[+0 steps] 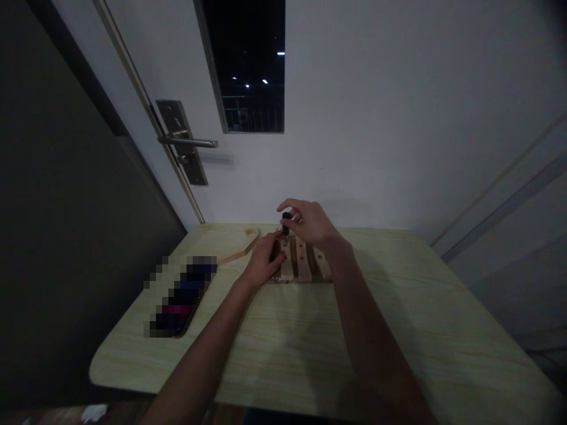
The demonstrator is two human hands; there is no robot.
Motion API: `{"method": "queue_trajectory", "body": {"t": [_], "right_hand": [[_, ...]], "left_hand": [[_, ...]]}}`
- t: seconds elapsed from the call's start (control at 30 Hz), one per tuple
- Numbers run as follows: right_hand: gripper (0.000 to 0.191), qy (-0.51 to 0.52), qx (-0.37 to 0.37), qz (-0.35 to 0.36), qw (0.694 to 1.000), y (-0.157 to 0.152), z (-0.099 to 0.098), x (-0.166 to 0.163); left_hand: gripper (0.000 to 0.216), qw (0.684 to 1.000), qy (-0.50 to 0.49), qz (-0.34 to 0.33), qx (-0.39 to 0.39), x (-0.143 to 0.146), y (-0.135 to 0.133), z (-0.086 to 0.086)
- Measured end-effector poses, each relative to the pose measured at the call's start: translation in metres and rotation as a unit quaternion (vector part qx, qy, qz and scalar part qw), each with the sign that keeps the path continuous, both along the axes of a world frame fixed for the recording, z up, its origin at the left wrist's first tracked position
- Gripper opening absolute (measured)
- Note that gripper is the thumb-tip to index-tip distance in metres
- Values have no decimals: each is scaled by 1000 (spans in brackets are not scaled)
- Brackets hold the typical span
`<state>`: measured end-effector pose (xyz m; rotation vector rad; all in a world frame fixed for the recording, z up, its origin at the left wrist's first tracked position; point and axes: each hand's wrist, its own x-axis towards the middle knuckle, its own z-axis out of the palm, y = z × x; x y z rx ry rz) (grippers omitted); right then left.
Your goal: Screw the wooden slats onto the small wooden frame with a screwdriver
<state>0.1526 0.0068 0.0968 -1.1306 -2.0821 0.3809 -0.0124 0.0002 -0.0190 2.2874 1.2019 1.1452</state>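
Note:
My right hand (308,221) pinches the black handle of a small screwdriver (286,224), which stands upright with its shaft down on the leftmost pale wooden slat (287,270). From the left side, my left hand (264,258) grips that slat, its thumb lying on the wood and its fingertips close to the screwdriver's shaft. More curved wooden slats (304,268) with dark holes lie beside it to the right, partly covered by my right wrist. What lies beneath the slats is too dim to make out.
A long wooden piece with a hooked end (252,235) lies left of my left hand. Nearer is a phone (188,301), partly pixelated. Everything rests on a pale wood-grain table (274,348), whose far edge meets a white door with a metal handle (195,143).

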Motion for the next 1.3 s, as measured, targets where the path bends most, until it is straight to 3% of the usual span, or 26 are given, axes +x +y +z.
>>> {"method": "queue_trajectory", "body": {"t": [0.17,0.5,0.7,0.9,1.13,1.3], "right_hand": [[10,-37,46,-44,997,5,-2,0],[30,-76,44,-38,995,2,-6,-3],[33,-73,31,-26,997,-2,1,0],[12,-62,19,-67,996,-1,3,-1],[19,-25,43,-60,997,4,-2,-2],[6,-27,43,-32,998,7,-4,-2]], "left_hand": [[50,1000,-7,-8,-4,1,-2,2],[48,1000,-4,-8,-7,1,-2,3],[46,1000,0,-8,-9,0,-2,3],[50,1000,-2,-14,-12,1,-3,6],[52,1000,-5,-9,-6,0,-1,1],[50,1000,2,-11,-1,0,-1,1]]}}
